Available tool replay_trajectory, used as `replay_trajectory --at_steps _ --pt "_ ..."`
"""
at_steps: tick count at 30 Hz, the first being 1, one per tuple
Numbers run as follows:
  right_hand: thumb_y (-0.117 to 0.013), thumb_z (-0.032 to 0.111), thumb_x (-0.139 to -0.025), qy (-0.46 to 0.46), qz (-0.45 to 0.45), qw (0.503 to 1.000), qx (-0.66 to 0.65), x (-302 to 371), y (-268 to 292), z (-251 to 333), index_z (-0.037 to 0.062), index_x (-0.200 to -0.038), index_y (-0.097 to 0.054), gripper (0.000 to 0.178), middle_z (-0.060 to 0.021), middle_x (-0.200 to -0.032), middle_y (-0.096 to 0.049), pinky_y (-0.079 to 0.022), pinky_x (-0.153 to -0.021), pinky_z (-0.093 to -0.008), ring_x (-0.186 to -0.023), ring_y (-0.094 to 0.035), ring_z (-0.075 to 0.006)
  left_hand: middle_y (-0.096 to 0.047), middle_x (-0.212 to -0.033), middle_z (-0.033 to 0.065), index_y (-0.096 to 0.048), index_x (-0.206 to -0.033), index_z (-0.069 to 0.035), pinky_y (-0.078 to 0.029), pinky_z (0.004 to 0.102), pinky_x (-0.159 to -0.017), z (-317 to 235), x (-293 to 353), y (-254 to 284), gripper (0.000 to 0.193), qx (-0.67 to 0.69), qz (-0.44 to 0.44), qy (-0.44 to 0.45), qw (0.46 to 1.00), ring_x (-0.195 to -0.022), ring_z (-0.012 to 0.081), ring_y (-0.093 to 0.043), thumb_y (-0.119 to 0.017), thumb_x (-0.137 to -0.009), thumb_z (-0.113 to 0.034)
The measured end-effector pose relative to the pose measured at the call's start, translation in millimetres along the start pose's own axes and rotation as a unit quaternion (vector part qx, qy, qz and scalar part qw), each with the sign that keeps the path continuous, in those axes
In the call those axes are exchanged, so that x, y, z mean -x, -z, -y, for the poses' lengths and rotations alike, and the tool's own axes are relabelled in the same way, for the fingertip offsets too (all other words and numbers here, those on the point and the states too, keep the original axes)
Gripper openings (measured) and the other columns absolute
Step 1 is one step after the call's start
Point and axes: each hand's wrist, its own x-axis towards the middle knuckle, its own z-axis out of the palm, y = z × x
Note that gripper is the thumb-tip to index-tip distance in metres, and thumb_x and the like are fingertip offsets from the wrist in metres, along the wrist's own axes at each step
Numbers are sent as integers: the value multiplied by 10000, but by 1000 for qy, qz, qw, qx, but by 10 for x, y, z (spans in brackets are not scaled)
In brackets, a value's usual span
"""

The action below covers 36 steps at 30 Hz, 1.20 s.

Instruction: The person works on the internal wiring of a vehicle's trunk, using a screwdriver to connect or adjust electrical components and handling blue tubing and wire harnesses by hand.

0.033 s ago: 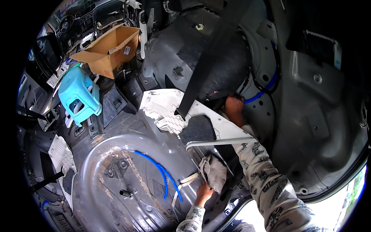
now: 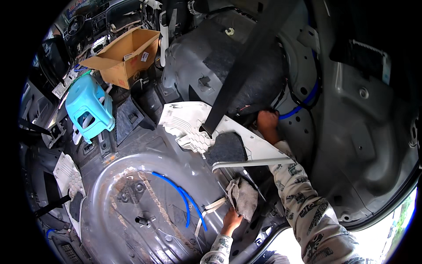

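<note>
I am looking down into a stripped car body. My left hand (image 2: 230,221) grips a crumpled grey rag (image 2: 244,198) at the near rim of the bare metal spare-wheel well (image 2: 105,185). My right hand (image 2: 267,123) reaches up to the grey wheel arch, behind a loose white plastic trim panel (image 2: 187,121). Its fingers curl against dark parts beside a blue hose (image 2: 303,104); what they hold is hidden. A black seat belt (image 2: 246,66) hangs diagonally across the panel, just left of that hand.
A blue tube (image 2: 181,193) lies in the well. A turquoise plastic stool (image 2: 88,108) and an open cardboard box (image 2: 127,53) stand at the far left. Another white trim piece (image 2: 66,176) leans at the left. Bare grey body panels (image 2: 365,132) rise on the right.
</note>
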Motion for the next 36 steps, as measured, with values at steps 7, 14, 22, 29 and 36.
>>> replay_trajectory --at_steps 7,14,22,29,36 --pt "-692 108 -698 77 82 990 -79 15 -16 9 70 -729 -644 68 -138 -749 -675 -529 -640 -434 -713 -678 -318 -628 -1127 270 -425 -1179 23 -515 496 -860 251 -113 -15 604 -7 3 -24 1000 -1004 433 -629 -715 -804 -351" --pt "-581 109 -813 95 -28 984 -149 205 -43 -126 44 -837 -586 69 -163 -633 -617 -476 -553 -483 -610 -639 -359 -588 -1201 263 -462 -1207 11 -497 496 -897 131 -20 63 602 62 -6 -45 997 -1083 419 -596 -719 -808 -360" --pt "-580 120 -824 113 -22 987 -109 211 -41 -107 52 -845 -585 72 -147 -611 -619 -490 -537 -446 -571 -644 -324 -611 -1179 202 -432 -1335 -8 -495 465 -911 125 181 -100 710 103 15 21 994 -1083 372 -605 -720 -818 -399" --pt "-583 127 -812 138 -30 985 -101 169 -137 -206 62 -807 -583 65 -146 -599 -620 -492 -523 -457 -547 -639 -335 -637 -1125 187 -494 -1243 4 -501 447 -878 77 132 7 639 107 8 13 994 -1049 363 -618 -736 -806 -394" --pt "-596 130 -810 149 5 981 -124 118 -103 -332 61 -806 -596 69 -169 -634 -636 -502 -562 -496 -576 -637 -377 -657 -1099 155 -436 -1351 12 -533 389 -822 94 201 53 742 167 5 -6 986 -943 283 -677 -743 -817 -401"
